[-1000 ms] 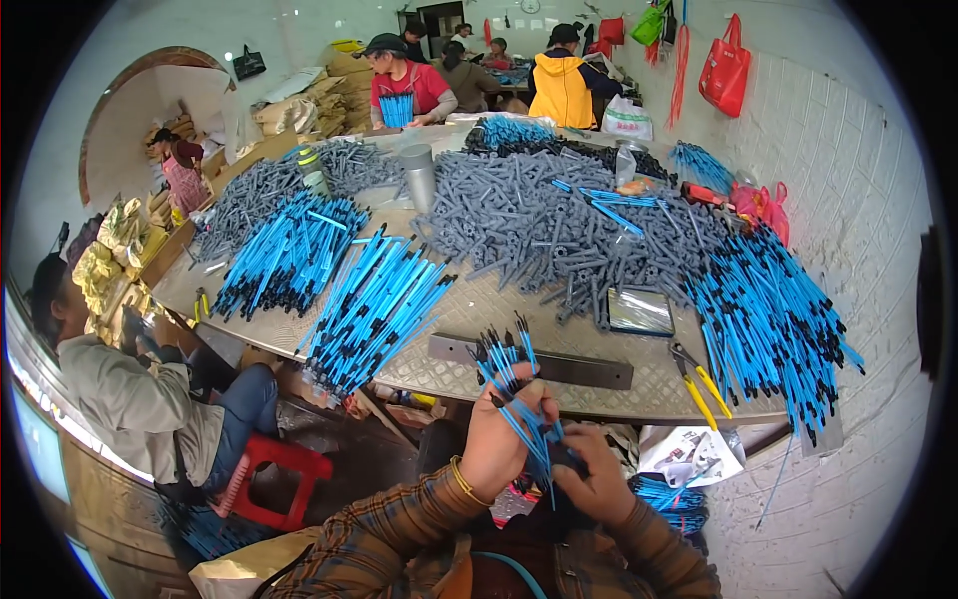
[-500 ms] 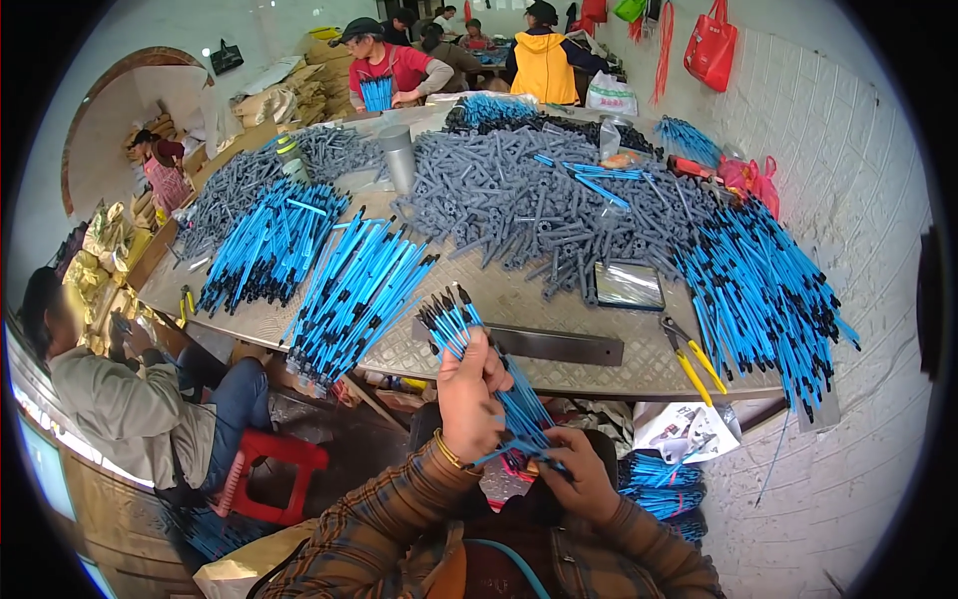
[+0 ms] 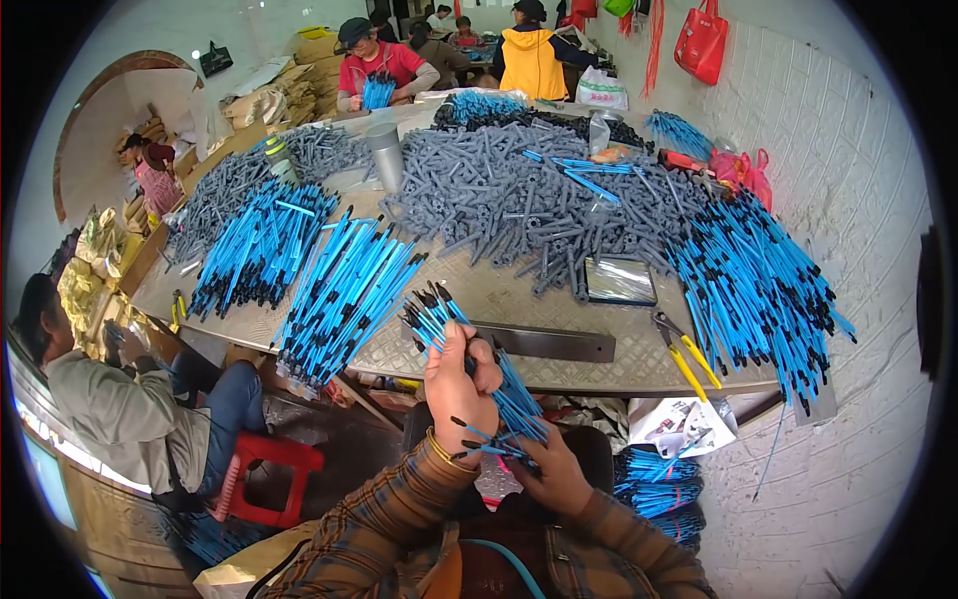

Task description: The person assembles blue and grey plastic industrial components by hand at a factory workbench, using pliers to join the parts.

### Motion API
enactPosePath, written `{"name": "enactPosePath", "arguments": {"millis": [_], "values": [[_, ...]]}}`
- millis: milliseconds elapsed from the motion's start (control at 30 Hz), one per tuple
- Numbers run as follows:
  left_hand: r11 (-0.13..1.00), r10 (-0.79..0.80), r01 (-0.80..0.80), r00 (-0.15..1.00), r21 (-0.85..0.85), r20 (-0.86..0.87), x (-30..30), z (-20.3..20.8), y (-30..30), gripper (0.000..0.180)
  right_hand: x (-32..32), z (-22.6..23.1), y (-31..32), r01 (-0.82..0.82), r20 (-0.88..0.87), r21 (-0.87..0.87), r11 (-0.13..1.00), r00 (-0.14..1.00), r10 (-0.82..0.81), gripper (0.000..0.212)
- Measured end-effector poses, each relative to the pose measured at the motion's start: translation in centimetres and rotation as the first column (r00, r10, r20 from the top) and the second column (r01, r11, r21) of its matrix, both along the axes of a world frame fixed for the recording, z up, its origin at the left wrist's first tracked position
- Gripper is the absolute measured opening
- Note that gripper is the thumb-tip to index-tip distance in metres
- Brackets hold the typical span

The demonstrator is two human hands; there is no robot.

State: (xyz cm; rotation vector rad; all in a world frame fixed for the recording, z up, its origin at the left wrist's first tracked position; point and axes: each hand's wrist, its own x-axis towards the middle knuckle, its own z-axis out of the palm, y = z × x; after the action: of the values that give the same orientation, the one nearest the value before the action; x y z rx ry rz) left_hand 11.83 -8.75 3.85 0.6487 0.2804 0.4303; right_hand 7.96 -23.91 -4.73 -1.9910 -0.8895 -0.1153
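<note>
My left hand (image 3: 461,381) is wrapped round a bundle of thin blue sticks with black tips (image 3: 517,397), held slanting at the table's front edge. The black ends fan out above the thumb. Lower down, my right hand (image 3: 555,471) has its fingers closed at the bundle's bottom end, partly hidden behind the sticks. A few loose blue sticks (image 3: 481,435) cross sideways between the two hands, their black tips beside my left wrist. Just beyond the bundle, a dark metal bar (image 3: 549,342) lies on the table.
Piles of blue sticks lie left (image 3: 344,299) and right (image 3: 758,290) on the table (image 3: 220,329). Grey plastic pieces (image 3: 499,190) are heaped behind, near a steel flask (image 3: 385,160). Yellow-handled pliers (image 3: 687,361) lie right. A seated person (image 3: 140,399) is at left, beside a red stool (image 3: 289,459).
Both hands and the bundle have shifted slightly left in the picture, as has the whole scene. My right hand has come up against the bundle's lower end, and the crossing sticks lie further left.
</note>
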Motion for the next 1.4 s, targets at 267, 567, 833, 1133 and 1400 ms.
{"name": "enactPosePath", "arguments": {"millis": [267, 567, 833, 1133, 1400], "values": [[0.996, 0.065, -0.062, 0.997, -0.057, 0.049, 0.0, 0.6, -0.2, 0.020, 0.7, -2.0, 1.1, 0.107, 0.001, 0.196, 0.975, 0.994, -0.109, 0.031], [0.999, 0.034, -0.029, 0.992, -0.046, 0.122, -0.1, -1.1, 1.1, 0.016, 0.7, -0.4, -1.6, 0.083, 0.076, 0.193, 0.978, 0.992, -0.099, 0.018], [0.804, -0.523, 0.454, 0.847, 0.385, 0.092, -3.3, -0.5, 1.7, 0.008, 2.2, 1.7, -3.6, 0.255, -0.335, 0.159, 0.954, 0.923, -0.191, 0.013], [0.718, -0.665, 0.616, 0.745, 0.325, 0.057, -5.3, 0.7, 4.7, 0.013, 3.2, 2.6, -2.9, 0.293, -0.766, 0.384, 0.875, 0.630, 0.125, 0.027], [0.791, -0.563, 0.544, 0.827, 0.280, -0.017, -6.5, 0.1, 5.3, 0.020, 2.4, 5.2, -6.8, 0.174, -0.692, 0.525, 0.833, 0.657, 0.299, 0.038]]}}
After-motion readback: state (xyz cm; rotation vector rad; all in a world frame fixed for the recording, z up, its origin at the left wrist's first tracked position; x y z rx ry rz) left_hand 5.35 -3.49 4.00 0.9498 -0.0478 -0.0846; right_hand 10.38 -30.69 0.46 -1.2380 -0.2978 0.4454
